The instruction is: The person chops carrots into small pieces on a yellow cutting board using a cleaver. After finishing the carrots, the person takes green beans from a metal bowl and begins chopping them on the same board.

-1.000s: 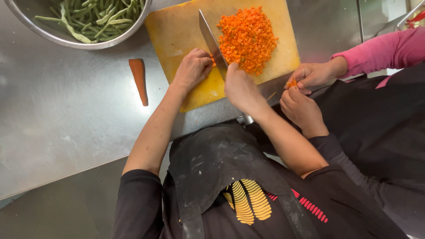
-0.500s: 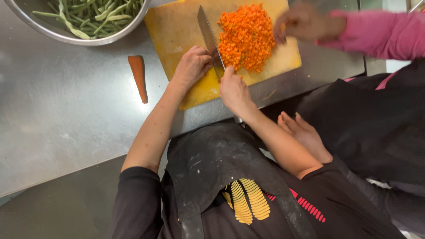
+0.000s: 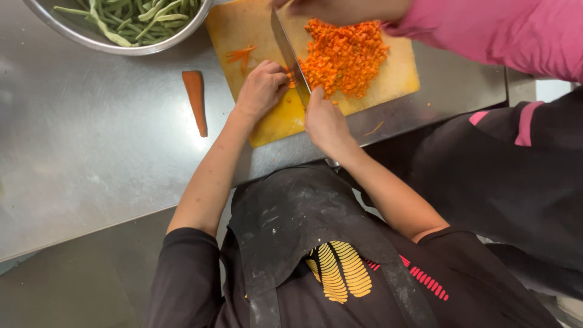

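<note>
Our right hand point(image 3: 325, 118) is clamped on the handle of the knife point(image 3: 290, 54), blade running away from us up the yellow cutting board point(image 3: 398, 76). Just left of the blade, our left hand point(image 3: 261, 88) is curled shut on a small carrot piece point(image 3: 289, 76) (mostly hidden by fingers). The diced carrot pile point(image 3: 343, 58) lies right of the blade; a co-worker's hand point(image 3: 340, 9) reaches above it.
</note>
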